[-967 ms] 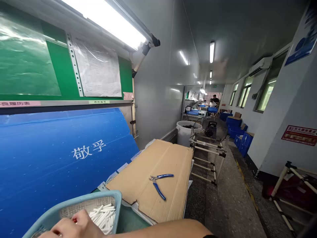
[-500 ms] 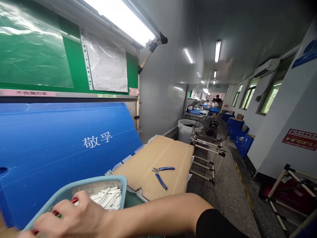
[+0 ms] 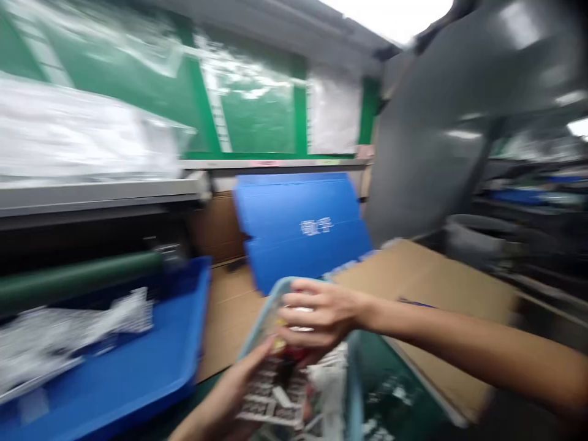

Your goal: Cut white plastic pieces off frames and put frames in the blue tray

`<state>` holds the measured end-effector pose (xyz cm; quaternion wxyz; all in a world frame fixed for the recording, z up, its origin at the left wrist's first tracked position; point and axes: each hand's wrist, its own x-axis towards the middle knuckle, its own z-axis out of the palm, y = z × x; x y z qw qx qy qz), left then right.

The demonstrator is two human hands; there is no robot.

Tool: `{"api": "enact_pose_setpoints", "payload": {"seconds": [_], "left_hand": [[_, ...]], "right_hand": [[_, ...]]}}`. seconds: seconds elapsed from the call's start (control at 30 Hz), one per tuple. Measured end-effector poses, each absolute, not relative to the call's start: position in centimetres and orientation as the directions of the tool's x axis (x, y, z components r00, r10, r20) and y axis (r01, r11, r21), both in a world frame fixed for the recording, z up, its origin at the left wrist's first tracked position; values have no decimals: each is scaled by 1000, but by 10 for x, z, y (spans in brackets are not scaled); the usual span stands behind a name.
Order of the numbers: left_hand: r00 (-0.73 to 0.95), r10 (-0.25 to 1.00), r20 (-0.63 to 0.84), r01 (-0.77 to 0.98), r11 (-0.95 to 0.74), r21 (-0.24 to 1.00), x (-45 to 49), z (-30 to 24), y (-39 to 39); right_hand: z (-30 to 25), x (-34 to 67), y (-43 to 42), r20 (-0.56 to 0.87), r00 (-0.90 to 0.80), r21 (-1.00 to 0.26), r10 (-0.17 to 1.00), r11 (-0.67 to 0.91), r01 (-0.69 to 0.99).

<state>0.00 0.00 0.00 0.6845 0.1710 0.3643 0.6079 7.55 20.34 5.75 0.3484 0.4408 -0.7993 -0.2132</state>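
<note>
A light-blue plastic basket (image 3: 356, 383) stands in front of me, with white sticks (image 3: 333, 386) and a patterned lining inside, blurred by motion. My right hand (image 3: 316, 315) is over the basket with its fingers curled around small red, yellow and white pieces that are too smeared to name. From the lower left, my left hand (image 3: 241, 383) meets it, thumb up against the same pieces; its other fingers are mostly hidden. Behind my right forearm, blue-handled cutting pliers (image 3: 418, 302) lie on a cardboard sheet (image 3: 459, 294), partly covered by the arm.
At left is a blue tray (image 3: 151, 367) with white packing (image 3: 119, 318) in it and a dark green roller (image 3: 82, 275) above. A blue board (image 3: 303, 214) leans at the back. Beyond the cardboard stands a grey-white bin (image 3: 475, 239). Overhead runs a shelf edge (image 3: 101, 196).
The view has swung left, bringing the tray and shelf into sight. My left hand has come into view and joined my right hand over the basket.
</note>
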Motion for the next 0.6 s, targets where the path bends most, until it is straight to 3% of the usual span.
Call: {"api": "enact_pose_setpoints", "payload": {"seconds": [0.07,0.17,0.3,0.6], "left_hand": [[47,965,-260,-695,218,685,-9,5,-22],[122,974,-190,-702,220,677,-14,10,-31],[103,967,-234,-756,229,613,-15,3,-28],[55,968,-244,-811,186,555,-21,-1,-28]], "right_hand": [[54,70,202,434,-358,595,-827,561,-576],[52,63,200,422,-377,567,-825,564,-600],[46,58,195,381,-514,449,-768,640,-624],[15,68,197,399,-745,266,-535,845,-465]]}}
